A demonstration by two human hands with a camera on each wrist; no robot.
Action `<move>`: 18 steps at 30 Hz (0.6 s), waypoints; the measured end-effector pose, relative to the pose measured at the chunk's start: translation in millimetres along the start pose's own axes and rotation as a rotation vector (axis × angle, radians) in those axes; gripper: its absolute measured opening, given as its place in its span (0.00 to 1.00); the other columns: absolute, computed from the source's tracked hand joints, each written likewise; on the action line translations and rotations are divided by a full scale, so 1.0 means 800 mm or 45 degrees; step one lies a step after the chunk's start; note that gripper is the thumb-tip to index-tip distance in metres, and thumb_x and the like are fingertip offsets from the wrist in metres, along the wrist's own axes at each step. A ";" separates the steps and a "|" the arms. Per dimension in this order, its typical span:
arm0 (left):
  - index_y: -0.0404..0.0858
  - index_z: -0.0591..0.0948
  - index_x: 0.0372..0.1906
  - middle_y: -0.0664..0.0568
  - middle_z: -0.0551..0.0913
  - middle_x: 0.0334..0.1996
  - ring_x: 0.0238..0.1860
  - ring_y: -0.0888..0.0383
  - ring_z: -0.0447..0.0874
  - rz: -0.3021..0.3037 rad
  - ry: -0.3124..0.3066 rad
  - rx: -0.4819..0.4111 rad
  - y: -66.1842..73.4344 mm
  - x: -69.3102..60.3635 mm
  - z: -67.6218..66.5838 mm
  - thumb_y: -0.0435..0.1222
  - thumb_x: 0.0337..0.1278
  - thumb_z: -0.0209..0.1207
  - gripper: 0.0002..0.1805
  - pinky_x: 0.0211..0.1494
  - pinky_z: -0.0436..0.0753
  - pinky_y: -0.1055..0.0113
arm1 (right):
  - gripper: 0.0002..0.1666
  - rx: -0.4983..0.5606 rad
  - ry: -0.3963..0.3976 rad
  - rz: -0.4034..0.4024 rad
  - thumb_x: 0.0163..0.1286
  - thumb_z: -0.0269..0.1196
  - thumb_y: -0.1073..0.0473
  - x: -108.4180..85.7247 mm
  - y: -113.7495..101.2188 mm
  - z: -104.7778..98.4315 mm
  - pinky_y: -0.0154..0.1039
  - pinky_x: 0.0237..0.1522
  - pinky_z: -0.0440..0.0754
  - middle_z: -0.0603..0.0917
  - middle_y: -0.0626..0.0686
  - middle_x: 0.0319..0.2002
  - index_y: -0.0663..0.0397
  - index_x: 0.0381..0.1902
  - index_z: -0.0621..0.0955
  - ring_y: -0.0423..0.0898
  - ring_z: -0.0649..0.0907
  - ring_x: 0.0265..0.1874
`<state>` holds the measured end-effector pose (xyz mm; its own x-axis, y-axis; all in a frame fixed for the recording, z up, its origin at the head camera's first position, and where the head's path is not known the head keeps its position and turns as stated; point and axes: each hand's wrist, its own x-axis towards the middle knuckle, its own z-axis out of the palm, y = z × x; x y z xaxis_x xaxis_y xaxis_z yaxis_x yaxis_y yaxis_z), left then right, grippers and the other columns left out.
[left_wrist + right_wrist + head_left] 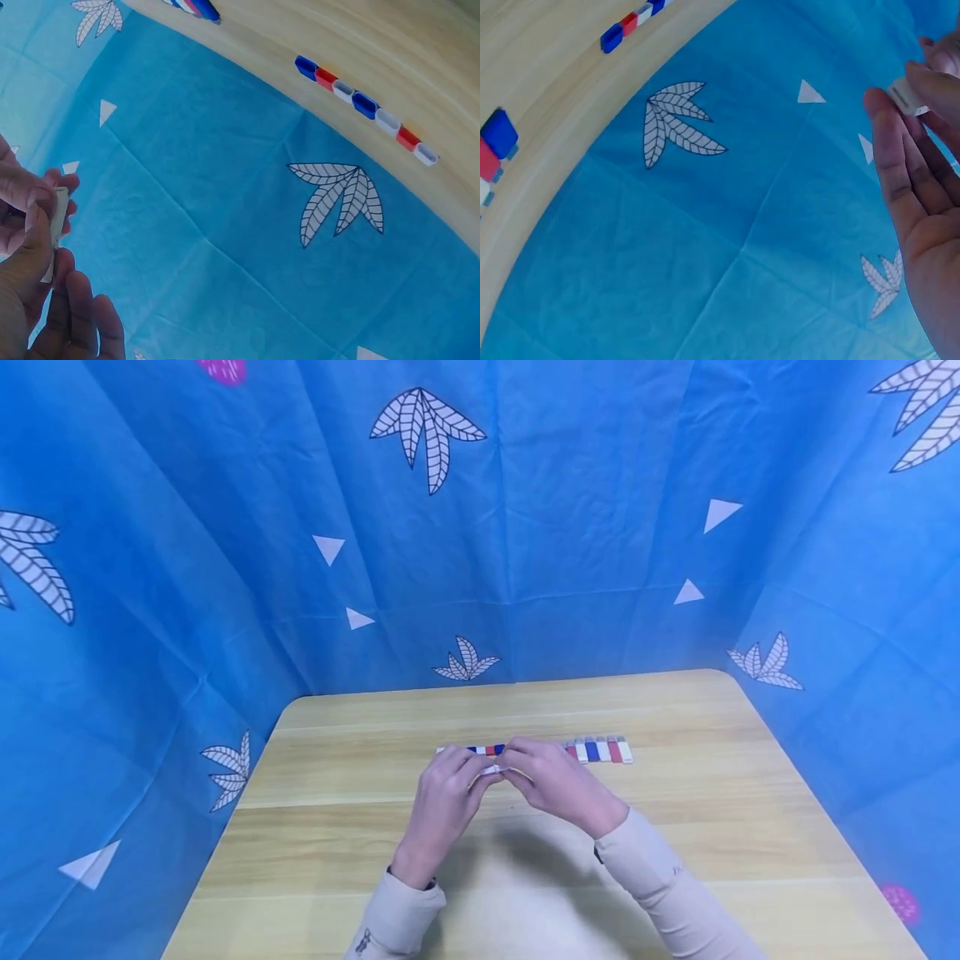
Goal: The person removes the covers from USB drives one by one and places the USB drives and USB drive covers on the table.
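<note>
Both hands meet above the table, around a small white USB flash drive (491, 769). My left hand (446, 793) pinches one end between thumb and fingers. At the other end, my right hand (551, 781) pinches it too. In the left wrist view the white flash drive (58, 217) appears as a slim piece between the two hands; fingers cover much of it. The right wrist view shows just one white end (907, 97). Behind the hands lies a row of small hollow blue, red and white caps (364, 105), partly hidden in the head view.
To the right of the hands, several uncapped blue, red and white flash drives (603, 750) lie side by side, grey connectors facing away. The wooden table (337, 727) has rounded far corners. A blue patterned curtain (570, 527) encloses its back and sides.
</note>
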<state>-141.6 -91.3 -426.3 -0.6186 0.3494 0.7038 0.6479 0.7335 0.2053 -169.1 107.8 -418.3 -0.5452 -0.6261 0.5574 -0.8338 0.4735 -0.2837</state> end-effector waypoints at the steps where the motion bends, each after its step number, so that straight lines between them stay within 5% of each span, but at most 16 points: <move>1: 0.41 0.89 0.38 0.54 0.88 0.31 0.33 0.60 0.82 0.004 -0.003 0.004 0.001 0.001 0.000 0.39 0.47 0.76 0.12 0.37 0.84 0.71 | 0.05 -0.022 0.013 -0.011 0.66 0.70 0.65 -0.001 0.001 0.001 0.26 0.34 0.83 0.84 0.46 0.33 0.51 0.39 0.87 0.37 0.82 0.27; 10: 0.37 0.83 0.30 0.53 0.82 0.27 0.31 0.59 0.75 0.155 0.035 0.047 0.007 0.003 0.007 0.32 0.52 0.73 0.08 0.35 0.77 0.73 | 0.07 -0.263 0.115 -0.184 0.66 0.65 0.69 -0.007 0.014 0.016 0.25 0.31 0.78 0.77 0.45 0.31 0.52 0.36 0.79 0.38 0.75 0.28; 18: 0.38 0.82 0.28 0.55 0.78 0.23 0.30 0.59 0.72 0.251 -0.001 0.153 0.009 0.008 0.011 0.32 0.54 0.72 0.08 0.35 0.73 0.74 | 0.11 -0.259 0.191 -0.263 0.76 0.50 0.69 -0.016 0.031 0.030 0.25 0.33 0.76 0.74 0.46 0.30 0.54 0.35 0.76 0.40 0.74 0.30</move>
<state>-145.2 -78.9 -426.3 -0.4857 0.4931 0.7218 0.6987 0.7151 -0.0184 -184.8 112.5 -451.1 -0.3347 -0.6307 0.7002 -0.8829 0.4695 0.0009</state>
